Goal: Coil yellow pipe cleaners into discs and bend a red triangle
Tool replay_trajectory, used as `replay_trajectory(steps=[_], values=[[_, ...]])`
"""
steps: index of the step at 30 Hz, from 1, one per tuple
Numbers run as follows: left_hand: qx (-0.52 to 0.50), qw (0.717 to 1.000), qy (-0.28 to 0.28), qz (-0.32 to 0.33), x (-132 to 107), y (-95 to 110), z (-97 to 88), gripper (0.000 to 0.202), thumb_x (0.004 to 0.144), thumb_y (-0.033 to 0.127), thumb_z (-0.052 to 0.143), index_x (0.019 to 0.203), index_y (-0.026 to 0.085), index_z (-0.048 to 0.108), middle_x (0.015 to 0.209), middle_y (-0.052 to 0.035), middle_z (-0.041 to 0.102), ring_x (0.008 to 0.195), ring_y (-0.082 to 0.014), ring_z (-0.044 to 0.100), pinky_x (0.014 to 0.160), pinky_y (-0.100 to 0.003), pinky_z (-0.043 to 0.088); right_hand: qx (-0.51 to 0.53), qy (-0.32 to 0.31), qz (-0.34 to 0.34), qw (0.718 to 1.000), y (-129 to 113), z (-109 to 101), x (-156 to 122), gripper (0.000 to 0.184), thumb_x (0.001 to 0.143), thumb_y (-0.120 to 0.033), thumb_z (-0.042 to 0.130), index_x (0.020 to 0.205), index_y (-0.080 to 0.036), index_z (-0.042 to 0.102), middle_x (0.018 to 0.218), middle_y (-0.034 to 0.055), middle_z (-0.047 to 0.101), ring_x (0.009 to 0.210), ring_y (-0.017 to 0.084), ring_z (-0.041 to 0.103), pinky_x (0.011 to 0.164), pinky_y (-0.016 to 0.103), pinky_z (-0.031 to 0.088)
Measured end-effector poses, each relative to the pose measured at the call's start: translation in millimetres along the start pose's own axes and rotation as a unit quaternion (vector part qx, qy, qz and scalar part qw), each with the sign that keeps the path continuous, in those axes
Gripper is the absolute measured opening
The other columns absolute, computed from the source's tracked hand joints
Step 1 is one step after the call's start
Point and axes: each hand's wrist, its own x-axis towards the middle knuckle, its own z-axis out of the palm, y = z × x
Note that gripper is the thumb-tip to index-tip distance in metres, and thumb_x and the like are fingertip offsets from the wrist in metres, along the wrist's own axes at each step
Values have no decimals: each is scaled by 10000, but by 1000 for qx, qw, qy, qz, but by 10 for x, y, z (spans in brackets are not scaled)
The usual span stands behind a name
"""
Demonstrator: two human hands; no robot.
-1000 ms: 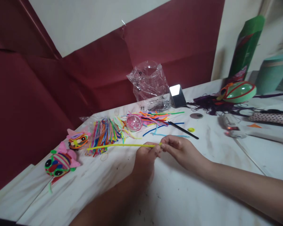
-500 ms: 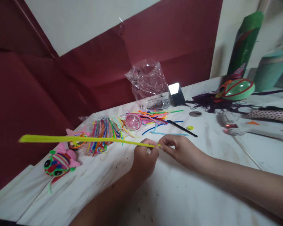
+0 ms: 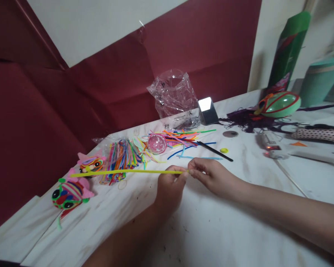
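A long yellow pipe cleaner [image 3: 133, 171] stretches leftward above the table from between my hands. My left hand [image 3: 171, 185] pinches it near its right end between thumb and fingers. Fingertip to fingertip with the left, my right hand [image 3: 207, 173] is closed in a pinch at that same end; the very tip is mostly hidden by the fingers. Beyond my hands lie a clear pink-rimmed ball [image 3: 157, 144], a black pipe cleaner [image 3: 215, 151] and a small yellow coil [image 3: 224, 150].
Bundled coloured pipe cleaners [image 3: 122, 157] lie left of centre, beside two decorated fish-like figures, one with green trim [image 3: 68, 194]. A clear plastic bag [image 3: 174, 94] and dark phone-like block [image 3: 208, 111] stand behind. Rightward are a glue gun [image 3: 303, 152], its cable, and a green balloon-like ornament [image 3: 284, 104].
The free left end of the yellow pipe cleaner has swung lower and away, now appearing shorter and thinner. Both hands stay nearly in place, fingertips still together.
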Motion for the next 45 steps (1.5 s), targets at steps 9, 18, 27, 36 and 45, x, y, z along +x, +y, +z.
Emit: replay_trajectory(steps=[9, 18, 27, 36, 45], values=[[90, 995, -25, 35, 27, 103, -39, 52, 682, 168, 492, 631, 168, 499, 533, 51, 443, 509, -84, 404, 519, -198, 334, 20, 21, 3, 1000, 23, 45, -21, 119, 765, -216, 442, 702, -173, 533, 656, 16, 563, 620, 146, 499, 580, 257, 378], [-50, 998, 12, -41, -12, 4, 44, 135, 707, 293, 520, 689, 160, 501, 492, 72, 366, 447, -67, 299, 437, -188, 260, 189, 39, 74, 978, 22, 110, -18, 172, 756, -335, 506, 713, -171, 531, 633, -18, 520, 595, 116, 478, 560, 232, 380], [207, 968, -36, 140, 15, 43, -15, 94, 675, 119, 467, 604, 167, 504, 618, 6, 505, 652, -132, 478, 636, -247, 364, -136, -9, -101, 986, 106, 21, -16, 145, 743, -119, 422, 685, -157, 550, 679, 53, 573, 635, 159, 508, 587, 264, 376], [73, 997, 21, 23, 9, 53, -6, 101, 715, 238, 493, 641, 170, 493, 518, 58, 422, 482, -80, 377, 500, -196, 328, 250, 4, 102, 963, 61, 103, 19, 204, 707, -361, 562, 744, -160, 571, 668, -3, 583, 622, 124, 524, 594, 247, 405], [-31, 989, -115, -88, -42, 101, 16, 197, 727, 290, 498, 589, 149, 502, 496, 31, 478, 443, -81, 425, 463, -206, 345, 111, 35, 49, 992, 54, 42, 21, 147, 781, -282, 443, 675, -183, 468, 593, -24, 517, 562, 117, 470, 540, 233, 357]])
